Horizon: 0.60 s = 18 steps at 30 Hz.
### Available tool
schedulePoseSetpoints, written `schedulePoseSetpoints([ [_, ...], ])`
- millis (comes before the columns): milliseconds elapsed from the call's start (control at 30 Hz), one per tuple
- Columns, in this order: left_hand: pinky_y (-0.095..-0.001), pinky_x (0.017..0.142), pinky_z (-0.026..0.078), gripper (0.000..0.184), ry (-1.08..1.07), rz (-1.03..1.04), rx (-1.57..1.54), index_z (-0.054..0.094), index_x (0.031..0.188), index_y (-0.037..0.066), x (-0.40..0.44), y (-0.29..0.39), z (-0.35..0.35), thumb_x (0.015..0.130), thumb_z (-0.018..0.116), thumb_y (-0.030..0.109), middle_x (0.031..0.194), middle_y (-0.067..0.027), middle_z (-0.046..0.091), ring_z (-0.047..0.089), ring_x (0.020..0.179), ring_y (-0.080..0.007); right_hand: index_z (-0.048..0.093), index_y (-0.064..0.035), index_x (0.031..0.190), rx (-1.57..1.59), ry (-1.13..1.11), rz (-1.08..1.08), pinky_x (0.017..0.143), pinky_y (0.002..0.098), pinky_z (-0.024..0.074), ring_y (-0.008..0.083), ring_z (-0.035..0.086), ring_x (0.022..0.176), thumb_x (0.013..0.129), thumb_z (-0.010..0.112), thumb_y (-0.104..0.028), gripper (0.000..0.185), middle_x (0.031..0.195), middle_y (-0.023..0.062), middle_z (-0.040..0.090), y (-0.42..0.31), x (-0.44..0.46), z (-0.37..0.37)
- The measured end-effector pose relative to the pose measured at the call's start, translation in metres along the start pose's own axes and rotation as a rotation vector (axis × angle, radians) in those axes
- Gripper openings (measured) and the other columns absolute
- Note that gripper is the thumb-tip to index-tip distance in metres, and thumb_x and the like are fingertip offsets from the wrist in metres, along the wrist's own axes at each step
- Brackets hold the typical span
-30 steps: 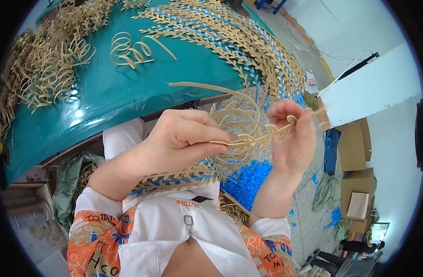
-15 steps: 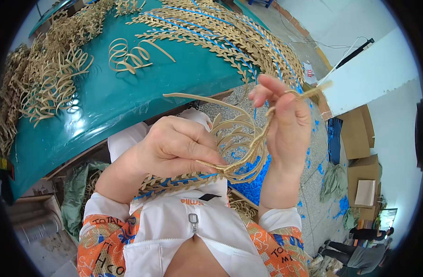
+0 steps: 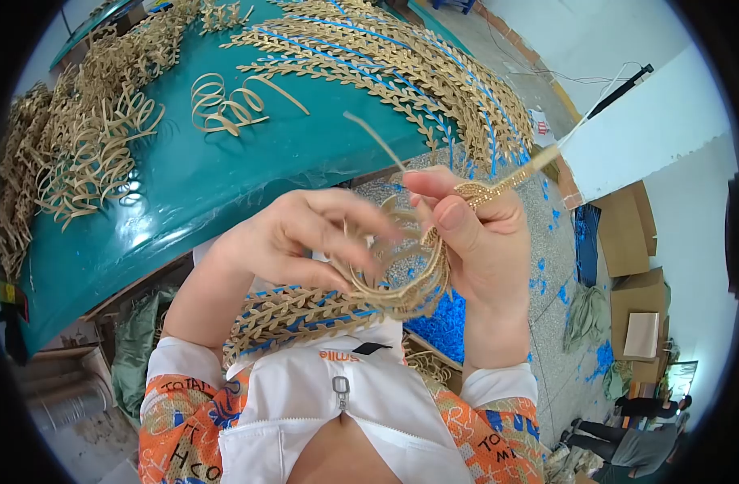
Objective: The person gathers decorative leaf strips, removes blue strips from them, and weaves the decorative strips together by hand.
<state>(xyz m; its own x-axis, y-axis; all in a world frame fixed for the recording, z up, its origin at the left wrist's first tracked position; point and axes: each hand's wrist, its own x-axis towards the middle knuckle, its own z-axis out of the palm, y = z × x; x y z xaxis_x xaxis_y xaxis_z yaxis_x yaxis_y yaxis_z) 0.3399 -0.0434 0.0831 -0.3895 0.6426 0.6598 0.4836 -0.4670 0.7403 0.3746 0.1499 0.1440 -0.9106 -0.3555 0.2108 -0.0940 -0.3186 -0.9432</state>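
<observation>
A thin gold trim strip (image 3: 407, 305), wound in loose coils, hangs between my hands above my lap. My right hand (image 3: 486, 242) pinches it between thumb and fingers; one flat gold end sticks out to the upper right and a thin pale end to the upper left. My left hand (image 3: 293, 242) is at the coil's left side, its fingers apart and smeared by motion. Its thumb tip is close to the lower loops; whether it touches them I cannot tell. Across my lap lie gold leaf garlands (image 3: 293, 319) with blue strips among them.
On the green table (image 3: 264, 161) lie a loose gold coil (image 3: 228, 105), a heap of curled gold strips (image 3: 95, 153) at left and long leaf garlands (image 3: 385, 56) at the back. Blue scraps (image 3: 442, 327) lie below. Cardboard boxes (image 3: 628, 230) and a person (image 3: 628, 444) are at right.
My left hand has let go of the coil's lower edge and its fingers have spread and moved up. My right hand has come slightly left and lower, closing more firmly on the strip.
</observation>
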Motion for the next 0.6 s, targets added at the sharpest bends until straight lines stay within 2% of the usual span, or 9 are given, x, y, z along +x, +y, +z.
schedulePoseSetpoints([
  [67, -0.0310, 0.074, 0.041, 0.041, 0.107, -0.089, 0.066, 0.061, 0.098, 0.001, -0.003, 0.008, -0.003, 0.063, 0.073, 0.019, 0.113, -0.0160, 0.050, 0.050, 0.097, -0.0208, 0.064, 0.0028, 0.084, -0.162, 0.125, -0.131, 0.066, 0.0224, 0.0415, 0.0103, 0.052, 0.078, 0.075, 0.066, -0.015, 0.020, 0.088, 0.0078, 0.062, 0.001, 0.001, 0.005],
  [133, -0.0291, 0.077, 0.039, 0.051, 0.457, -0.112, 0.204, 0.060, 0.102, 0.002, -0.004, 0.012, -0.006, 0.058, 0.076, 0.022, 0.114, -0.0159, 0.049, 0.048, 0.098, -0.0207, 0.065, 0.0022, 0.085, -0.263, 0.158, -0.211, 0.066, 0.0221, 0.0403, 0.0107, 0.050, 0.077, 0.075, 0.066, -0.014, 0.019, 0.086, 0.0058, 0.062, 0.006, 0.005, 0.005],
  [200, -0.0267, 0.071, 0.038, 0.051, 0.515, -0.024, 0.441, 0.061, 0.099, 0.004, 0.004, 0.024, 0.000, 0.056, 0.077, 0.027, 0.107, -0.0127, 0.055, 0.050, 0.088, -0.0195, 0.065, 0.0016, 0.086, -0.365, 0.189, -0.289, 0.065, 0.0219, 0.0392, 0.0110, 0.048, 0.076, 0.075, 0.066, -0.013, 0.019, 0.083, 0.0037, 0.062, 0.011, 0.009, 0.007],
  [267, -0.0262, 0.063, 0.037, 0.051, 0.390, -0.031, 0.931, 0.062, 0.095, 0.006, 0.010, 0.037, 0.012, 0.053, 0.077, 0.031, 0.094, -0.0075, 0.060, 0.049, 0.074, -0.0186, 0.064, 0.0004, 0.090, -0.564, 0.234, -0.415, 0.065, 0.0224, 0.0382, 0.0131, 0.047, 0.077, 0.073, 0.066, -0.012, 0.021, 0.077, 0.0015, 0.062, 0.016, 0.012, 0.010],
  [300, -0.0269, 0.058, 0.038, 0.045, 0.504, 0.086, 0.973, 0.063, 0.091, 0.007, 0.017, 0.030, 0.020, 0.055, 0.077, 0.029, 0.074, -0.0026, 0.061, 0.046, 0.062, -0.0183, 0.064, 0.0004, 0.090, -0.562, 0.218, -0.410, 0.065, 0.0224, 0.0382, 0.0131, 0.047, 0.077, 0.073, 0.066, -0.012, 0.021, 0.077, 0.0015, 0.062, 0.018, 0.013, 0.011],
  [400, -0.0274, 0.052, 0.036, 0.040, 0.571, 0.070, 0.976, 0.061, 0.088, 0.004, 0.020, 0.020, 0.034, 0.057, 0.076, 0.023, 0.067, -0.0046, 0.059, 0.046, 0.056, -0.0187, 0.064, 0.0000, 0.092, -0.590, 0.218, -0.442, 0.067, 0.0235, 0.0380, 0.0134, 0.048, 0.078, 0.072, 0.066, -0.010, 0.022, 0.073, 0.0012, 0.060, 0.023, 0.014, 0.014],
  [433, -0.0266, 0.050, 0.035, 0.029, 0.584, 0.096, 0.931, 0.062, 0.085, 0.004, 0.022, 0.022, 0.034, 0.060, 0.074, 0.012, 0.061, -0.0043, 0.056, 0.045, 0.053, -0.0177, 0.062, 0.0002, 0.097, -0.599, 0.210, -0.406, 0.069, 0.0254, 0.0381, 0.0141, 0.048, 0.079, 0.073, 0.066, -0.017, 0.030, 0.077, 0.0032, 0.061, 0.022, 0.014, 0.013],
  [500, -0.0267, 0.050, 0.035, 0.026, 0.592, 0.112, 0.865, 0.062, 0.084, 0.003, 0.017, 0.016, 0.030, 0.061, 0.073, 0.010, 0.062, -0.0042, 0.056, 0.045, 0.054, -0.0172, 0.059, 0.0005, 0.102, -0.611, 0.202, -0.369, 0.070, 0.0273, 0.0381, 0.0147, 0.049, 0.080, 0.074, 0.066, -0.025, 0.038, 0.080, 0.0052, 0.061, 0.017, 0.015, 0.006],
  [600, -0.0268, 0.053, 0.035, 0.020, 0.593, 0.090, 0.707, 0.062, 0.083, 0.003, 0.010, 0.016, 0.029, 0.064, 0.070, 0.006, 0.062, -0.0038, 0.056, 0.046, 0.055, -0.0166, 0.053, 0.0015, 0.111, -1.316, 0.108, -0.662, 0.075, 0.0303, 0.0378, 0.0160, 0.051, 0.084, 0.074, 0.060, -0.045, 0.060, 0.092, 0.0105, 0.060, 0.008, 0.018, -0.007],
])
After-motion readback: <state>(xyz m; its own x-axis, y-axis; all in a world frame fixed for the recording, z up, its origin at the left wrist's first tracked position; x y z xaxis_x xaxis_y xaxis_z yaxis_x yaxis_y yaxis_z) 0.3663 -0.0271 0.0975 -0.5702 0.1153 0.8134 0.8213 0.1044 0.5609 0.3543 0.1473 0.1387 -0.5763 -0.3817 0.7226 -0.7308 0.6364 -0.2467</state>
